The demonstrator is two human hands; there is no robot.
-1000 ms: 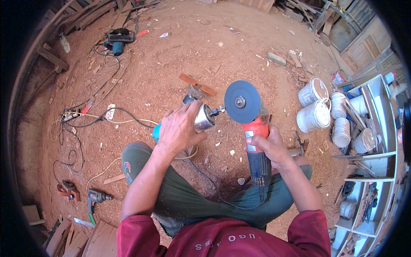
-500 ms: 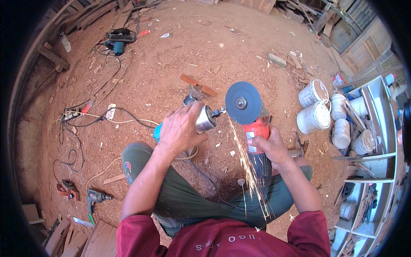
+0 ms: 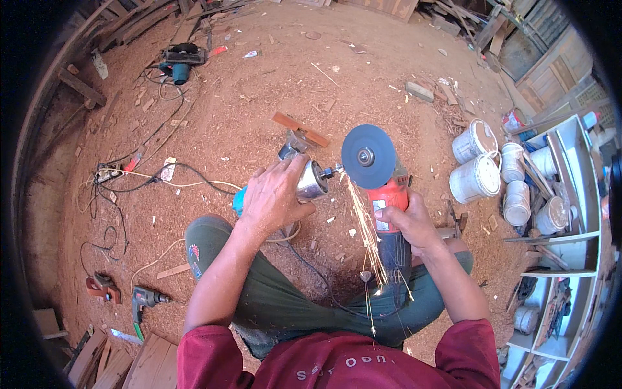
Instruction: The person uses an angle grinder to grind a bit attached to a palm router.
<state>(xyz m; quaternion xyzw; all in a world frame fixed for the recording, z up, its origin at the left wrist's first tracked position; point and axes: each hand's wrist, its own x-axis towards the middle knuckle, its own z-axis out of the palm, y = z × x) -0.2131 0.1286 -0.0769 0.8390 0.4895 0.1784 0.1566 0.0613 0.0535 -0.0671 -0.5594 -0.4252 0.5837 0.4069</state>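
Observation:
My left hand [image 3: 275, 194] is wrapped round a trim router [image 3: 313, 181] with a silver motor body and a teal end. Its collet, with a small bit [image 3: 333, 171] in it, points right. In my right hand [image 3: 413, 223] is a red and black angle grinder [image 3: 390, 198], with my thumb lying over its red housing. The grinder's dark blue-grey disc [image 3: 379, 146] faces up, its left edge touching the tip of the bit. Sparks [image 3: 365, 227] stream down from there toward my lap. Under the far end of the router, a brown wooden strip [image 3: 300, 128] lies on the ground.
A circular saw [image 3: 178, 61] lies far left, a drill [image 3: 149, 298] and a hand plane [image 3: 102, 288] near left. Cords [image 3: 139, 175] run across the shavings-covered ground. White buckets [image 3: 474, 178] and a white shelf unit [image 3: 570, 240] stand right. Boards [image 3: 152, 360] lie near left.
The sparks' spread has shifted slightly, and a thin streak shows on the ground beyond the disc. Both hands and both tools hold nearly the same place.

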